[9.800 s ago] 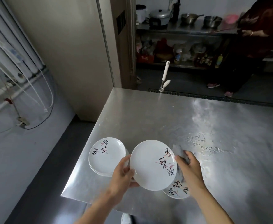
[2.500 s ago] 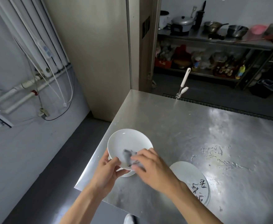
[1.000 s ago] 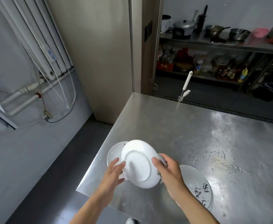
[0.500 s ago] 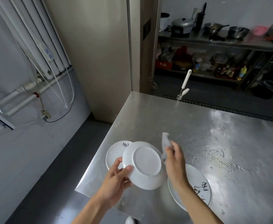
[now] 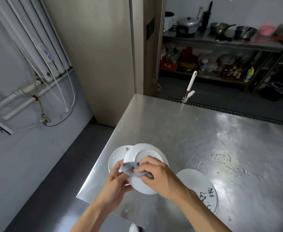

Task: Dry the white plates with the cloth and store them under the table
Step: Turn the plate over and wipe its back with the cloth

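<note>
Change: the grey cloth (image 5: 130, 168), held clear of the rim half a second before, was brought back down onto the upturned plate (image 5: 144, 153).
Side being dried: the underside, foot ring up; the inner face had been rubbed a couple of seconds earlier.
Meaning: this plate was judged nearly finished, with only the back left to dry.
Left hand (image 5: 115, 183): clasped on the plate's near-left rim, the plate steadied by it.
Right hand (image 5: 159, 176): fingers curled over the bunched cloth, which was pressed against the plate's base.
Plate position: carried above the near-left corner of the steel table (image 5: 187, 131), over the edge of the left pile (image 5: 116, 158).
Plates counted: one in hand; one showing at the left pile; one topmost on the right pile (image 5: 196, 183), marked with dark lettering. Any plates beneath either top could not be counted.
Cloths counted: one.
Hands counted: two, both busy.
Storage: nothing was seen going under the table; that step was judged not yet begun.
</note>
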